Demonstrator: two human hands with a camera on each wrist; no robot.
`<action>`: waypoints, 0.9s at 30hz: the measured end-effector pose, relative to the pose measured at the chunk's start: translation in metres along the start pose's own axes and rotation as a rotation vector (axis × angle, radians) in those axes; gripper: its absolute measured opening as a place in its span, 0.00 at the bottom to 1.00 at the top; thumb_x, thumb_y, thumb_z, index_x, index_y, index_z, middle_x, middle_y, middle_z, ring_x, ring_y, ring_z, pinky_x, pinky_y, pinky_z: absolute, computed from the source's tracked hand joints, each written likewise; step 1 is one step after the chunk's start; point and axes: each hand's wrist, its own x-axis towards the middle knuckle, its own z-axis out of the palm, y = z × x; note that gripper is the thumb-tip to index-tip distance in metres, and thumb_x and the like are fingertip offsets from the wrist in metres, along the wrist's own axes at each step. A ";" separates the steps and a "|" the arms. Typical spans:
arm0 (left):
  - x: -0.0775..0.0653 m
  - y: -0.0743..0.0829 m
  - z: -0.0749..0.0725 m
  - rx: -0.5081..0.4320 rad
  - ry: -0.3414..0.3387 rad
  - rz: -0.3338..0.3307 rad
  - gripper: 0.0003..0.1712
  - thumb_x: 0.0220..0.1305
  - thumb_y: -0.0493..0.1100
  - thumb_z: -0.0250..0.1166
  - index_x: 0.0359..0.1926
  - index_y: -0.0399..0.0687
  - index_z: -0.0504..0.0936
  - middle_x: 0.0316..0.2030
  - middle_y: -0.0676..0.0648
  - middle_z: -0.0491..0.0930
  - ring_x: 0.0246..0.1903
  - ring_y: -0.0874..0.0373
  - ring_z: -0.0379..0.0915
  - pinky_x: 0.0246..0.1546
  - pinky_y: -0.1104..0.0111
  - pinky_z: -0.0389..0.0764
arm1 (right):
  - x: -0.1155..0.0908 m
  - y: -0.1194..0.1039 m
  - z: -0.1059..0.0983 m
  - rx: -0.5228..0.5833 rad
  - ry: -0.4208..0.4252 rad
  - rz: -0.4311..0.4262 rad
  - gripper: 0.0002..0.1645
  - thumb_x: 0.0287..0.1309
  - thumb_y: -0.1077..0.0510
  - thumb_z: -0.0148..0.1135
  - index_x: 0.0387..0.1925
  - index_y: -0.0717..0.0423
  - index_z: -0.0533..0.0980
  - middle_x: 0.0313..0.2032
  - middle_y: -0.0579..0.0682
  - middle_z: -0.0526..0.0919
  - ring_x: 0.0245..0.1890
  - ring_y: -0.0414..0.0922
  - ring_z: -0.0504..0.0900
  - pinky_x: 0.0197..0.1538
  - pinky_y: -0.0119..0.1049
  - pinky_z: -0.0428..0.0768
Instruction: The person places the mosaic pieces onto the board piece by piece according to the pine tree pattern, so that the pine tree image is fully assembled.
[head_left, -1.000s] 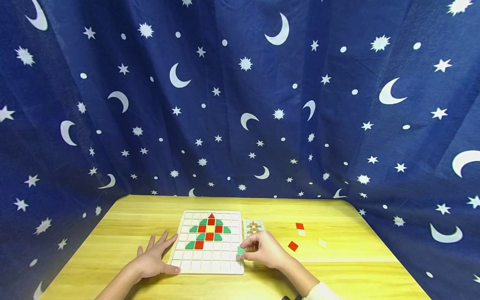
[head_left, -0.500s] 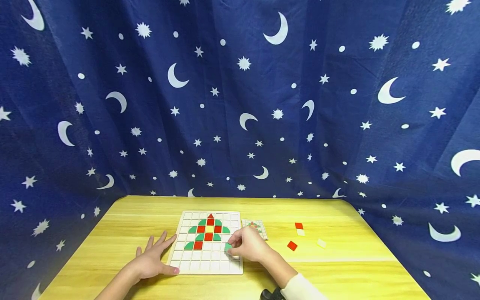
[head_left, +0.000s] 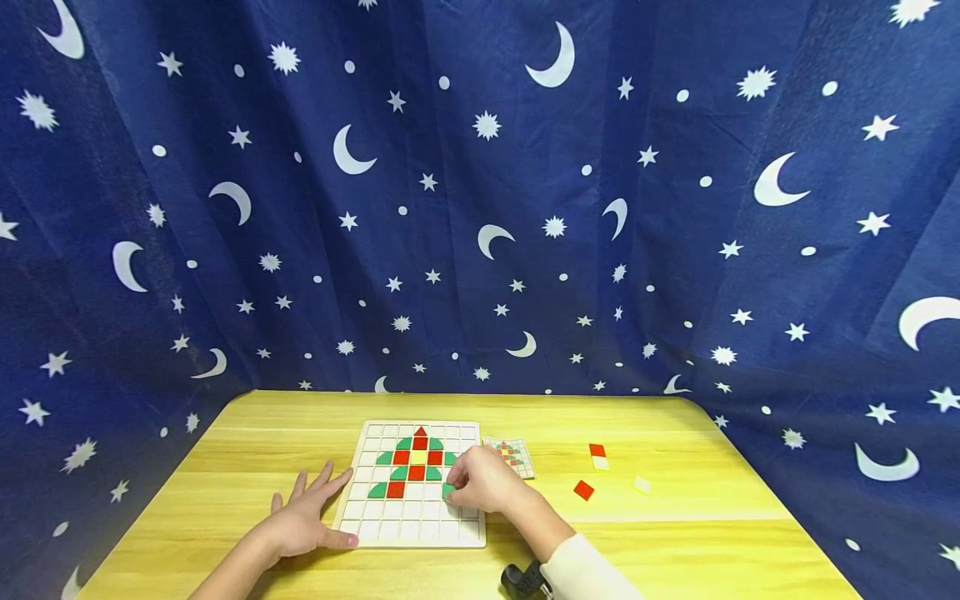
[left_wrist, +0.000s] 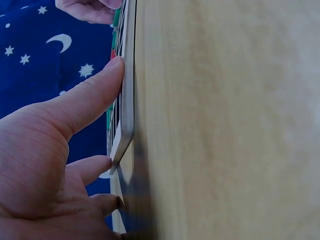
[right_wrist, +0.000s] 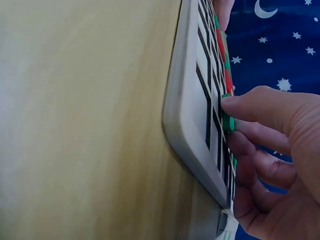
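A white gridded board point(head_left: 405, 532) lies on the table, bearing red, green and yellow tiles in a rocket-like pattern. My left hand point(head_left: 303, 518) rests at the board's left side, fingers spread, with the thumb on its near left corner. Over the right half of the board, my right hand point(head_left: 486, 482) pinches a green tile point(head_left: 447, 491) between thumb and fingers. In the right wrist view that green tile point(right_wrist: 228, 121) is at the board's surface, under the thumb tip; whether it sits fully in a square cannot be told. The right hand hides some squares behind it.
A small pattern card point(head_left: 523, 460) lies beside the board's right edge, partly behind the right hand. Farther right are a red tile point(head_left: 584, 490), another red tile point(head_left: 597, 450) touching a pale one point(head_left: 600, 463), and a pale yellow tile point(head_left: 642, 484). A dark starry curtain point(head_left: 480, 292) hangs behind the table.
My right hand has moved left from the board's right edge, carrying the green tile to a square right of the pattern's lower part. The left hand stays in place.
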 end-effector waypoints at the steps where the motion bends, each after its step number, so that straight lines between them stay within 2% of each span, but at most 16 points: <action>1: 0.000 0.000 0.000 0.002 0.001 0.000 0.74 0.27 0.71 0.82 0.77 0.51 0.64 0.80 0.29 0.46 0.75 0.19 0.24 0.62 0.21 0.23 | 0.000 -0.001 0.000 -0.007 -0.001 -0.003 0.04 0.46 0.63 0.77 0.28 0.58 0.88 0.22 0.42 0.86 0.24 0.27 0.73 0.34 0.24 0.75; 12: 0.002 -0.001 0.000 -0.007 -0.004 -0.007 0.74 0.26 0.71 0.83 0.77 0.52 0.64 0.80 0.29 0.45 0.75 0.19 0.23 0.61 0.21 0.22 | 0.001 -0.004 0.000 -0.082 0.010 0.031 0.04 0.45 0.62 0.78 0.27 0.56 0.88 0.21 0.37 0.85 0.26 0.29 0.74 0.46 0.31 0.74; 17: -0.001 0.004 -0.001 0.002 0.001 -0.008 0.74 0.27 0.71 0.82 0.77 0.50 0.64 0.79 0.28 0.45 0.75 0.18 0.24 0.62 0.21 0.23 | 0.001 -0.003 -0.001 -0.074 0.006 0.044 0.05 0.43 0.62 0.79 0.26 0.56 0.88 0.21 0.38 0.85 0.28 0.30 0.74 0.43 0.29 0.74; 21: -0.004 0.011 -0.003 0.026 0.003 -0.011 0.72 0.30 0.69 0.82 0.77 0.49 0.64 0.79 0.28 0.45 0.75 0.18 0.26 0.63 0.21 0.26 | 0.001 0.000 0.001 -0.043 0.012 0.035 0.06 0.44 0.63 0.80 0.27 0.57 0.88 0.22 0.39 0.85 0.25 0.28 0.74 0.35 0.24 0.75; 27: -0.005 0.014 -0.005 0.032 -0.019 -0.012 0.71 0.33 0.70 0.81 0.78 0.53 0.62 0.80 0.29 0.43 0.75 0.18 0.23 0.63 0.21 0.22 | -0.002 0.002 0.003 0.029 0.027 0.021 0.06 0.47 0.65 0.79 0.27 0.61 0.87 0.22 0.43 0.85 0.24 0.28 0.72 0.31 0.24 0.75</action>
